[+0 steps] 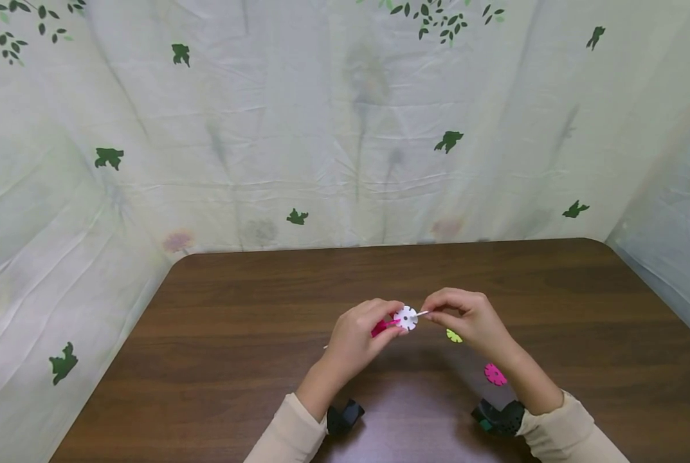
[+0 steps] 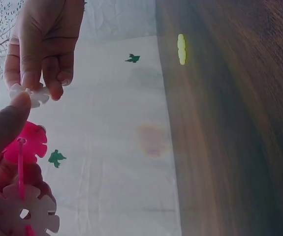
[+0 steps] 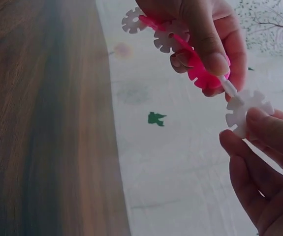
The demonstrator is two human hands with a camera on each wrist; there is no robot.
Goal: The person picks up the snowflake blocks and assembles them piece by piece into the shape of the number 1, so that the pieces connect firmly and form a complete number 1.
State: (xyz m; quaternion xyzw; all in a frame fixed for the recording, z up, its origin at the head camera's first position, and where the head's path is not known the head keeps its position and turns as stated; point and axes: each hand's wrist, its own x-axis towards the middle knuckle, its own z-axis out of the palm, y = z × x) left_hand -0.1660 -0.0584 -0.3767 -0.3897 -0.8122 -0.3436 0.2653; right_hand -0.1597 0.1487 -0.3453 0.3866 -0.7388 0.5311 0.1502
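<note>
Notched flower-shaped discs in pink and white are joined in a chain. My left hand (image 1: 353, 337) grips this chain, and a pink disc (image 3: 205, 71) and a white disc (image 3: 167, 38) of it show in the right wrist view. At the chain's right end, my right hand (image 1: 469, 316) pinches a white disc (image 3: 244, 110) between thumb and fingers. That disc meets another white disc (image 1: 405, 317) at the left fingertips; whether their slots are fully engaged I cannot tell. Part of the chain is hidden behind the left hand.
A yellow disc (image 1: 453, 335) and a pink disc (image 1: 495, 374) lie on the brown wooden table (image 1: 235, 386), near and below the right hand. Black wrist devices are worn on both arms. A pale patterned curtain (image 1: 321, 128) hangs behind the table.
</note>
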